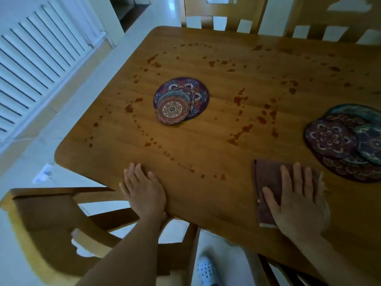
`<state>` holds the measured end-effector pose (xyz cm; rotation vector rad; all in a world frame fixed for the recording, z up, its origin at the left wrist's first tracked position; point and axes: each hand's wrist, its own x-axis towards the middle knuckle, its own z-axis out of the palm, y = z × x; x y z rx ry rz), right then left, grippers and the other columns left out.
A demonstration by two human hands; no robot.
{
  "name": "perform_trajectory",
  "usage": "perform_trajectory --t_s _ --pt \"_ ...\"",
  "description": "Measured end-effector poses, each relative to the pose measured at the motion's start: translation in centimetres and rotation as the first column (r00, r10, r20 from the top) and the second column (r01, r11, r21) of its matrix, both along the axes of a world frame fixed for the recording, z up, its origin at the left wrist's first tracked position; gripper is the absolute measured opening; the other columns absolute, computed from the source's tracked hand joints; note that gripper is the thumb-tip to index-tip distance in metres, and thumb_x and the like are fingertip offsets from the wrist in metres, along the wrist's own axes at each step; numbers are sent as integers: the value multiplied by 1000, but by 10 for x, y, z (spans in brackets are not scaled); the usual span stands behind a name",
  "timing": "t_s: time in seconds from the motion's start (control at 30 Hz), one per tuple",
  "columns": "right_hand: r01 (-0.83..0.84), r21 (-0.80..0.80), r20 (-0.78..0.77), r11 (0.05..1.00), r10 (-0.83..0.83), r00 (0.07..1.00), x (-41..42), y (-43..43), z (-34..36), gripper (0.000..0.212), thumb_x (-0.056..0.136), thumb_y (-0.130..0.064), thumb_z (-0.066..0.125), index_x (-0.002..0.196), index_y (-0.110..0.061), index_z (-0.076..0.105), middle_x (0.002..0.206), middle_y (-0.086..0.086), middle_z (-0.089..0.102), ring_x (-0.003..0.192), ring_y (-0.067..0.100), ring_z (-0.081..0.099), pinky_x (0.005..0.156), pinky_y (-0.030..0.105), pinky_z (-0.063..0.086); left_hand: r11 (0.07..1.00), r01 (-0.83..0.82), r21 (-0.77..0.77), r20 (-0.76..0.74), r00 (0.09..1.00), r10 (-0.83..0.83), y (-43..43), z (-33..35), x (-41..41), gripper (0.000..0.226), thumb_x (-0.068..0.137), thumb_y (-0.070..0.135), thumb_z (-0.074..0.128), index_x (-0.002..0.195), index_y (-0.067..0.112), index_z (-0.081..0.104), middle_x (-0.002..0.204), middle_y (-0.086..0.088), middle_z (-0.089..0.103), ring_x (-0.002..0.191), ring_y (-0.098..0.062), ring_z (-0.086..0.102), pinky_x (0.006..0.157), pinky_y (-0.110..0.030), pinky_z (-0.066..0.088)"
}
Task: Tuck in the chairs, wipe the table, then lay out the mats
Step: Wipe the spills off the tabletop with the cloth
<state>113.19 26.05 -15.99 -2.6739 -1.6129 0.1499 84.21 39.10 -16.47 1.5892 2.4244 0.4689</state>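
The wooden table (206,153) is spattered with reddish-brown stains in rings and streaks. My left hand (144,190) rests flat on the near edge, fingers straight. My right hand (299,201) presses flat on a folded brown cloth (266,182) near the front right edge. Two round patterned mats (181,101) lie overlapped at the table's middle. A pile of several round dark mats (346,141) sits at the right edge. A wooden chair (61,230) stands at the near left, its seat under the table corner.
Two more wooden chairs (226,19) stand against the far side of the table. A white radiator (37,58) lines the wall at the left. A white shoe (206,269) shows on the pale floor below the table edge.
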Motion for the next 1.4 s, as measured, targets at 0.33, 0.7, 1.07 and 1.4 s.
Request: perform_trajectory --t_s 0.33,0.7,1.07,1.4 --pt "-153 -1 -47 988 153 987 -119 82 -1 99 86 -77 14 151 -4 24 158 26 16 147 42 9 118 56 2 992 -6 124 -20 1000 9 4 -18 -1 37 101 24 40 135 13 49 149 -5 43 145 -25 28 120 -46 14" --pt "-444 86 -65 892 450 891 -199 164 -6 88 88 -70 22 154 -12 17 161 19 10 149 37 3 118 53 -4 986 -25 167 9 1000 24 8 -20 -8 38 102 24 33 133 15 53 149 -2 44 146 -19 25 121 -43 12" --pt "-716 275 -319 641 764 561 -133 100 -2 47 92 -25 48 140 -26 49 152 -9 40 145 4 19 121 33 9 991 -9 133 -12 1000 11 3 -19 -12 38 104 26 28 135 18 49 151 0 40 147 -18 21 122 -41 8" --pt "-79 242 -880 967 253 402 -67 94 54 58 90 -16 60 138 -42 42 138 -23 46 125 -6 45 98 23 44 990 -23 141 -9 1000 25 3 -17 -6 37 104 26 31 135 17 48 150 -1 41 146 -18 23 122 -42 9"
